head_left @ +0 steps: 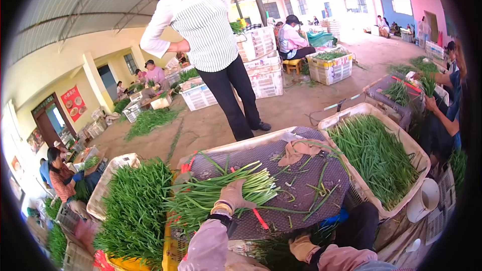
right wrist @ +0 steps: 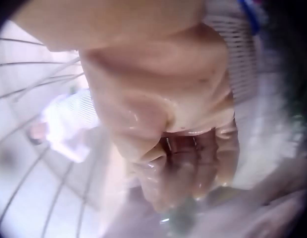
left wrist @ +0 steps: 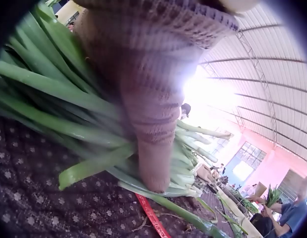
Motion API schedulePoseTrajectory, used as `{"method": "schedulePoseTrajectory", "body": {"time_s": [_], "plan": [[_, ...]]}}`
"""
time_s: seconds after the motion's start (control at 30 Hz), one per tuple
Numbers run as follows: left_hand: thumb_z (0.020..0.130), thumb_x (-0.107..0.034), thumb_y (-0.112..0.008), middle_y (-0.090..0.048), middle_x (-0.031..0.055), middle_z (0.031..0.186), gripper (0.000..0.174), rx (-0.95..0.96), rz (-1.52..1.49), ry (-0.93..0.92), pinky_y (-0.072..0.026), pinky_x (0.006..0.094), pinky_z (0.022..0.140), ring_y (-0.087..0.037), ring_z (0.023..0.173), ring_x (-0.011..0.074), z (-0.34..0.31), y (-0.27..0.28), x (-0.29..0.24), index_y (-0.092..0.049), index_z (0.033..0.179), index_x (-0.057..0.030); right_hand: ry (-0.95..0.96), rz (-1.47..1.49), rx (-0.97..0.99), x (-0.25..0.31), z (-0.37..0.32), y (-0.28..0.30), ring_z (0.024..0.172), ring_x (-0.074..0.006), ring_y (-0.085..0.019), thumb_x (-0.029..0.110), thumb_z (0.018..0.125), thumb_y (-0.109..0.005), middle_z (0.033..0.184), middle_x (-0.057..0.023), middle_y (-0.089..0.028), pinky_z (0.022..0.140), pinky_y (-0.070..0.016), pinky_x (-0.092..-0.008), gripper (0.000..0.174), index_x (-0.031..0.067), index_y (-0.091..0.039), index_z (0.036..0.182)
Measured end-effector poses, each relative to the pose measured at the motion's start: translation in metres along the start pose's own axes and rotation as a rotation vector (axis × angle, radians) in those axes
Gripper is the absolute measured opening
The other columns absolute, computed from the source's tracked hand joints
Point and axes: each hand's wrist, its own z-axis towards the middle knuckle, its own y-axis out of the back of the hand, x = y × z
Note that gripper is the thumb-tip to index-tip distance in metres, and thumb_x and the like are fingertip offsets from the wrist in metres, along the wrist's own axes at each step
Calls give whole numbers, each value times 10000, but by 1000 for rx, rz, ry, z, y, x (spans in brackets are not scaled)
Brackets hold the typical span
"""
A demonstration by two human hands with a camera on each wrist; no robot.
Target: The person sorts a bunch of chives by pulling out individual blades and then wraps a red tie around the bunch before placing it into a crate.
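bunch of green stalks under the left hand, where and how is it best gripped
Probably just behind the pale ends, from above, thumb and fingers straddling the bunch: it lies flat on the mat, stems packed side by side there, leaves fanning looser.

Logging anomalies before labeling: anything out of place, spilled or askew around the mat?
Loose stalks lie scattered on the mat, apart from the bundle; a brown cloth sits crumpled near the mat's far edge. Greens lie on the floor, outside any crate. Untidy; no damage evident.
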Motion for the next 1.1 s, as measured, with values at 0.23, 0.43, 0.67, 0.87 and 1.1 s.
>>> {"method": "schedulePoseTrajectory", "body": {"time_s": [0.23,0.43,0.67,0.87,1.1], "plan": [[519,-535,-845,-409,139,1440,1117,87,15,67,-301,362,1107,-375,1340,275,-2,10,-6,-348,1422,-104,-184,715,69,-33,21,22,942,-273,-657,397,851,-650,977,-154,-694,840,-491,-295,469,7,-648,1112],[516,-529,-847,-409,137,1441,1117,86,4,61,-305,363,1106,-377,1339,273,-2,10,-7,-349,1424,-113,-349,1032,159,-20,-1,42,834,-135,-642,388,870,-668,916,-57,-690,723,-509,-270,405,36,-671,1071],[500,-534,-854,-404,132,1444,1137,66,16,51,-305,361,1106,-369,1345,268,2,5,-3,-346,1427,-116,-454,1831,-47,-8,-29,63,700,-129,-574,296,929,-620,849,-42,-618,609,-481,-255,315,8,-614,1055],[497,-532,-858,-406,136,1442,1142,79,15,57,-302,360,1108,-369,1343,273,2,5,-3,-343,1427,-114,-394,2135,-340,-8,-32,66,649,-124,-533,258,952,-588,779,-38,-581,607,-473,-270,252,11,-612,903],[499,-531,-857,-405,141,1440,1139,77,-9,51,-298,362,1111,-364,1346,275,0,8,-5,-347,1422,-102,-544,1829,-293,3,-49,75,646,-119,-556,306,942,-598,804,-34,-606,603,-496,-274,306,4,-635,980]]}}
